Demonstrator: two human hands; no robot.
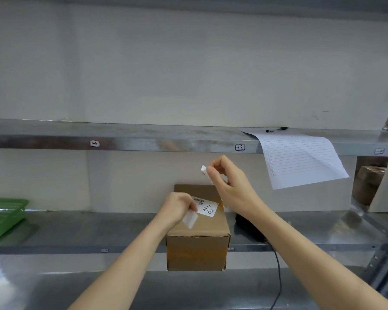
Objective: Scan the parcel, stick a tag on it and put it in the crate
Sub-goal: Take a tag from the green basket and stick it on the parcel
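Observation:
A brown cardboard parcel (197, 247) stands on the metal shelf (76, 231), its front overhanging the shelf edge. A white label (207, 206) with a barcode and handwriting lies on its top. My left hand (177, 208) rests over the parcel's top left and pinches a white strip of backing paper (190, 219). My right hand (231, 186) is raised above the parcel's far right corner, holding a small white tag (203, 170) between thumb and fingertips. A green crate (2, 218) sits at the far left of the same shelf.
A black scanner (249, 227) with a cable (278, 276) lies right of the parcel, partly behind my right forearm. A lined sheet (300, 159) hangs off the upper shelf under a black pen (277, 129). More brown boxes (367, 184) stand at the right.

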